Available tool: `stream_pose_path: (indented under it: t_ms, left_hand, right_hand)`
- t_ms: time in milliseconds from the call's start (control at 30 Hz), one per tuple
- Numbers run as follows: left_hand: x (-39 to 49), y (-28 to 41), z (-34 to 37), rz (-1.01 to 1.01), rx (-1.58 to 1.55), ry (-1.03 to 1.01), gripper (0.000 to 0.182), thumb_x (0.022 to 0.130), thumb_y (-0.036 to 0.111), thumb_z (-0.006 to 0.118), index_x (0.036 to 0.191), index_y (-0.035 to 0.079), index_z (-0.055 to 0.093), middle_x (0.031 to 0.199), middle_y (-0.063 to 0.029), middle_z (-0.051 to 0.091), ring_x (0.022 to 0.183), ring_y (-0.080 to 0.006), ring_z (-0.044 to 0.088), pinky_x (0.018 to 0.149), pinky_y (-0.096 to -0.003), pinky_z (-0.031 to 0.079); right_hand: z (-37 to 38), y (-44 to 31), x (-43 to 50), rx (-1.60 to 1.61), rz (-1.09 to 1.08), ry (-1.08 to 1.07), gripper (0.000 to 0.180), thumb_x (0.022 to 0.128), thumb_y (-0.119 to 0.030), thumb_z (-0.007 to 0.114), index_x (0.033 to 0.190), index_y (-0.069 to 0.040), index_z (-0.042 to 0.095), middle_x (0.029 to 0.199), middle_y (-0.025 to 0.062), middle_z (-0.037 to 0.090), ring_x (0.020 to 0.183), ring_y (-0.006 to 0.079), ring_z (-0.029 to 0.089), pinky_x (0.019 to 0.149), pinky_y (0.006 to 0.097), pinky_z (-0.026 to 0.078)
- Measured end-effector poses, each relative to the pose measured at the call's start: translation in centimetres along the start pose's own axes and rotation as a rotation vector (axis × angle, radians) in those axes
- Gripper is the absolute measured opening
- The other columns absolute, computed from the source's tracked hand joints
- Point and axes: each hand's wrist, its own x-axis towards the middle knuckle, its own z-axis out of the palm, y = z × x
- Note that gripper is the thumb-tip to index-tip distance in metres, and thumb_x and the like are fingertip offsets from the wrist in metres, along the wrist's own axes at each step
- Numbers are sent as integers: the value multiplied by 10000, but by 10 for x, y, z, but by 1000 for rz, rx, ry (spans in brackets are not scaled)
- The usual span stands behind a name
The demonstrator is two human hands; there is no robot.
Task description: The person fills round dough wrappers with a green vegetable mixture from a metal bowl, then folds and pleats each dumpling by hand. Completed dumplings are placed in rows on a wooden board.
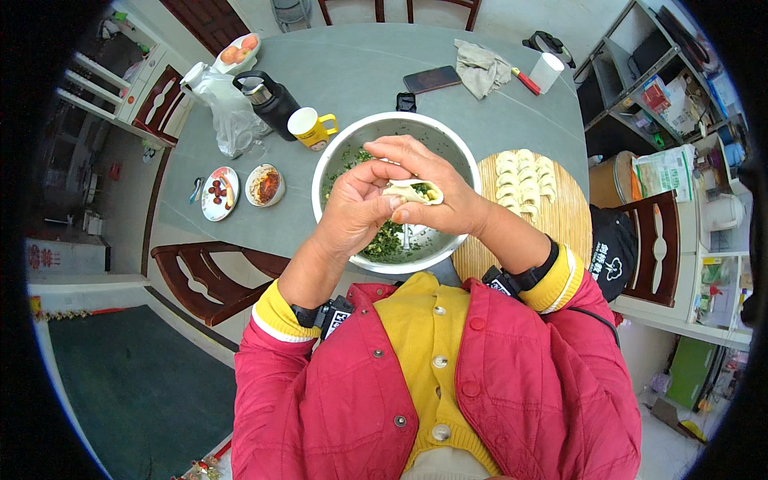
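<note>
Above a large metal bowl (462, 150), both my hands hold one partly folded dumpling (414, 191). Green and yellow filling shows at its gap on the right. My left hand (441, 186) cups it from the right, and my right hand (360, 195) pinches the wrapper's edge from the left. Chopped green filling (384, 245) lies in the bowl, with the handle of a metal utensil (407, 237) in it. To the right, folded dumplings (529, 180) sit in rows on a round, ribbed tray (561, 231), which my left forearm partly covers.
Left of the bowl stand a yellow mug (307, 127), a black flask (270, 105), a small bowl with red sauce (264, 186) and a plate of food (210, 207). Beyond it lie a phone (432, 79), a grey cloth (482, 69) and a red-handled knife (528, 83).
</note>
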Motion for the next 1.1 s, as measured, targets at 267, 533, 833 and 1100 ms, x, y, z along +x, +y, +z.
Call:
stream_pose_path:
  t_ms: [267,533,833,1100]
  left_hand:
    - [-4,5,-2,23,-80,9,322,876,16,677,1175,-25,564,1118,-134,638,1010,-194,663,899,-335,570]
    - [-3,7,-4,62,-22,32,311,882,3,657,1178,-24,568,1150,-156,635,1003,-212,676,892,-341,580]
    - [1,-2,0,2,-33,-31,355,855,43,708,1179,-9,573,1161,-114,631,1026,-195,657,904,-335,557]
    - [0,-1,-4,-6,-22,-16,377,852,13,708,1205,-2,575,1170,-74,617,1090,-150,608,949,-309,507]
  right_hand:
    - [-9,-24,-12,-333,-173,311,425,737,-230,799,1099,-47,672,1161,163,605,1049,309,607,883,389,494]
    - [-15,-25,-14,-463,-289,299,448,666,-291,847,1026,-64,708,1124,146,626,998,286,617,815,385,509]
    - [-5,-9,-3,-94,-39,-15,763,776,-439,753,1366,-16,517,1391,208,478,1271,331,491,1041,409,395]
    - [-6,-11,-1,-250,-142,43,441,885,-338,650,1233,-70,618,1281,197,560,1125,381,568,924,417,482]
